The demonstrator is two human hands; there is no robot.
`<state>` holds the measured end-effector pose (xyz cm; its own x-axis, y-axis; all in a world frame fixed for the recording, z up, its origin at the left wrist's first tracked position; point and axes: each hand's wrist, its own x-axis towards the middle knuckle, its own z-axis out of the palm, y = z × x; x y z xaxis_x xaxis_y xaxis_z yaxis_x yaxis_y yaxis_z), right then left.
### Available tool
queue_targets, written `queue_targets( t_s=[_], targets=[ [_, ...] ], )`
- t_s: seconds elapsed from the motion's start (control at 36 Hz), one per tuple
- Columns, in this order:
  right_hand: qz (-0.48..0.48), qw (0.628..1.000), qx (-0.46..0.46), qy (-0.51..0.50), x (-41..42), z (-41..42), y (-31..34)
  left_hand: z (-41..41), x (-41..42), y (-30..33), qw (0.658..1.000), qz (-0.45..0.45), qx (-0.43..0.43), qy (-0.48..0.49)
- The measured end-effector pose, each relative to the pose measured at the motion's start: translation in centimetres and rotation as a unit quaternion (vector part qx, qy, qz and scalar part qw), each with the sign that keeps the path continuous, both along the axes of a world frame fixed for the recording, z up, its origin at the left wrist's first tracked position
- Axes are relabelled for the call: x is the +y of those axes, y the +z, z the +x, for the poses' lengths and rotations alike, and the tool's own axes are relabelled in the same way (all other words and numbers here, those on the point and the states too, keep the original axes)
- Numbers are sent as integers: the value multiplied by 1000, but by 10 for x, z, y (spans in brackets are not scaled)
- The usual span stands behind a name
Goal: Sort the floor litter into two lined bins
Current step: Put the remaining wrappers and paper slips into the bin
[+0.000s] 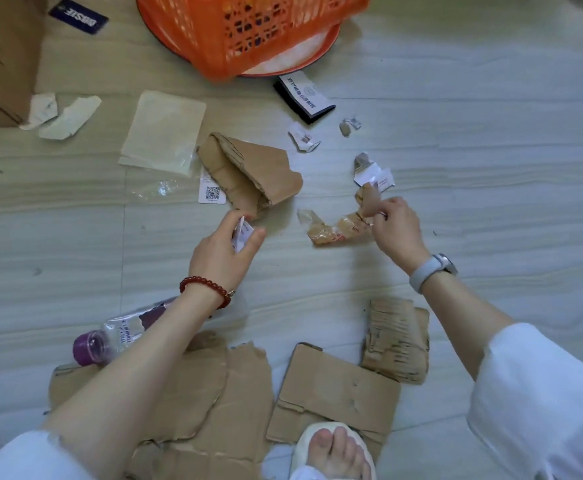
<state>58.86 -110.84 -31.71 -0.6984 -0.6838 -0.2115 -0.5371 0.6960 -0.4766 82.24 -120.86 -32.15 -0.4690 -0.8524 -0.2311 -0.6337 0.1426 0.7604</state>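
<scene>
Gathering litter: left hand (226, 249) grips white paper scraps (241, 233); right hand (395, 230) pinches a crinkled wrapper (338, 227) at 2 o'clock. Risks: wrapper tearing or slipping; mixing paper with plastic. Orange basket (248, 29) sits at 12 o'clock.

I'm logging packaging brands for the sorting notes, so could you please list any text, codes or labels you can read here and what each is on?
"DIESEL", upside down: dark tag by the cardboard box.
QR code, no readable words: white label beside the torn cardboard.
Print too blurred to read: black-and-white card near the orange basket.
Print too blurred: bottle label.
Paper scraps: print too small.
</scene>
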Motion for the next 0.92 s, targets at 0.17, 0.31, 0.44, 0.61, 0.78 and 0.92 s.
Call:
queue_targets(
  t_s=[0.17, 0.31, 0.44, 0.61, 0.78, 0.92],
  targets=[
    [131, 948, 143, 254, -1, 0, -22, 1, 2, -3, 999, 12, -36, -12],
    [178, 948, 121, 235, 6, 4, -35, 0, 1, -3, 998, -16, -65, -17],
    [143, 937, 159, 276, 10, 8, -39, -4, 0, -3, 998, -28, -55, -5],
    [104, 948, 170, 250, 5, 5, -42, -10, -1, -5, 999, -37, -35, 14],
    [50, 971, 184, 145, -33, -37, -22, -9, -6, -13, 998, -40, -36, 21],
    [140, 973, 108, 146, -70, -79, -26, -8, -13, -16, 998, -37, -39, 35]
  ],
)
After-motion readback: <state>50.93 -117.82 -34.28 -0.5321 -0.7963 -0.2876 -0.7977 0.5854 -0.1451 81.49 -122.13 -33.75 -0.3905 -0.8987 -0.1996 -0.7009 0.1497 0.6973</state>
